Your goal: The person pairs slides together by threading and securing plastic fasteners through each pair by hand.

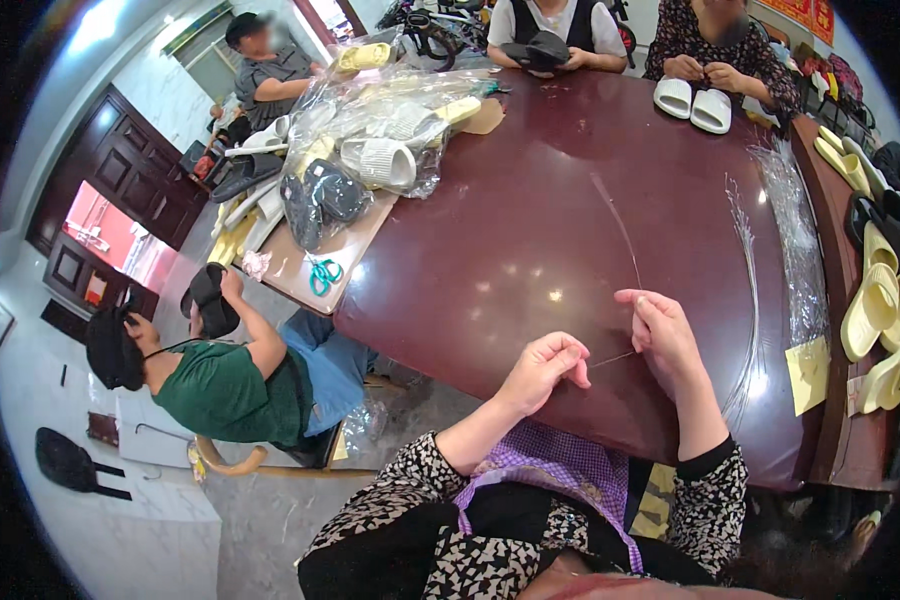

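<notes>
A thin, pale thread runs taut between my two hands above the near edge of the dark red table. My left hand is closed, thumb pressed against the fingers, at the thread's left end. To its right, my right hand pinches the same thread between thumb and curled fingers. A longer pale strand stretches from above my right hand toward the far side of the table; whether it is the same piece, I cannot tell. Right of my right hand lies a bundle of similar thin strands.
Clear plastic bags and a yellow paper lie along the right side, beside pale yellow slippers. Bagged slippers pile up at far left, near teal scissors. White slides stand at the far edge; several people work around the table.
</notes>
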